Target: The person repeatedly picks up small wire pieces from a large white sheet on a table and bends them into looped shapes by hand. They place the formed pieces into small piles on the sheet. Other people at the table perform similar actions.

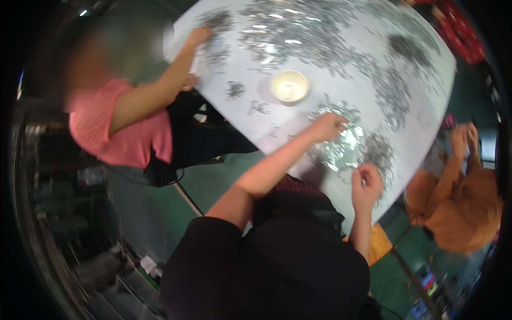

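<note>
My left hand (328, 127) reaches over a pile of small shiny metal pieces (349, 141) on the white table (245, 72). Its fingers are drawn together at the pile, and what they pinch, if anything, is too small to name. Closer to my body on the right, my right hand (368, 186) is curled, thumb and fingertips meeting in a pinch. Whatever sits between those fingertips cannot be made out. A darker heap of thin metal pieces (377, 152) lies just beyond my right hand. Past my left hand stands a round cream-coloured bowl (289, 87).
Large spreads of thin metal pieces (298, 32) cover the table's far side, with a dark clump (408, 49) at far right. A co-worker in a pink top (114, 125) works at left; another in orange-brown clothing (458, 208) sits at right. Red items (463, 32) lie beyond.
</note>
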`<control>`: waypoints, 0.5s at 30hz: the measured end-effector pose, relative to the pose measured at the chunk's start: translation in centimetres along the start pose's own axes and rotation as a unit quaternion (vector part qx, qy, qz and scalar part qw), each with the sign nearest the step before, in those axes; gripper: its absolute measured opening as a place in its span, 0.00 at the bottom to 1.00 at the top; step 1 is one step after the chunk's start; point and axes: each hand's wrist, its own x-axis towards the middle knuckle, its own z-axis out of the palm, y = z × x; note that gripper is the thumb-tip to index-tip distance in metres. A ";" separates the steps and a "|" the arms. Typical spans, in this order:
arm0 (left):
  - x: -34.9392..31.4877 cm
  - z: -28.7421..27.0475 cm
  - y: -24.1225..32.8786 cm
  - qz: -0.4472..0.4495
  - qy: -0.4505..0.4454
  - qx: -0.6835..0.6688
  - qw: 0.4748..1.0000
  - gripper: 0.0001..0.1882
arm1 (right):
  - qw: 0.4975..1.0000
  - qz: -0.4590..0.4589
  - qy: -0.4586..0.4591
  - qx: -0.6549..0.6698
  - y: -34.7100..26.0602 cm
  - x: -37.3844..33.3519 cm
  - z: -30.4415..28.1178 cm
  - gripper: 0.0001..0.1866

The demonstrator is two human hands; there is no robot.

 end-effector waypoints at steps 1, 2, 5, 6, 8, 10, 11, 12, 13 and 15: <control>-0.6 -0.6 1.7 0.012 -0.032 -0.063 0.997 0.11 | 1.000 -0.010 0.002 -0.004 -0.2 0.1 0.1 0.05; -1.5 -1.2 4.4 0.000 -0.056 -0.142 0.988 0.10 | 1.000 -0.018 -0.003 -0.022 -1.0 0.4 0.1 0.06; -3.5 -0.9 8.2 0.010 -0.069 -0.261 0.963 0.08 | 0.999 -0.038 0.004 -0.014 -2.3 0.8 0.0 0.06; -4.1 -1.0 8.6 0.020 -0.059 -0.278 0.958 0.08 | 0.999 -0.044 0.007 0.005 -2.4 1.0 0.4 0.06; -4.7 -0.7 9.5 0.012 -0.063 -0.308 0.949 0.07 | 0.999 -0.044 0.026 -0.011 -2.8 1.4 0.4 0.06; -5.4 -0.3 10.2 0.001 -0.058 -0.331 0.942 0.07 | 0.998 -0.048 0.041 -0.022 -2.7 1.4 0.4 0.06; -5.6 -0.3 10.2 0.017 -0.047 -0.312 0.949 0.07 | 0.998 -0.052 0.041 -0.022 -2.6 1.5 0.6 0.06; -5.7 -0.2 10.2 0.033 -0.038 -0.295 0.954 0.06 | 0.997 -0.055 0.042 -0.026 -2.5 1.5 0.6 0.06; -5.9 -0.2 10.2 0.049 -0.028 -0.278 0.959 0.06 | 0.997 -0.058 0.043 -0.029 -2.5 1.3 0.6 0.06; -6.1 -0.2 10.3 0.087 -0.006 -0.211 0.974 0.06 | 0.998 -0.031 0.038 -0.032 -2.4 1.1 0.6 0.06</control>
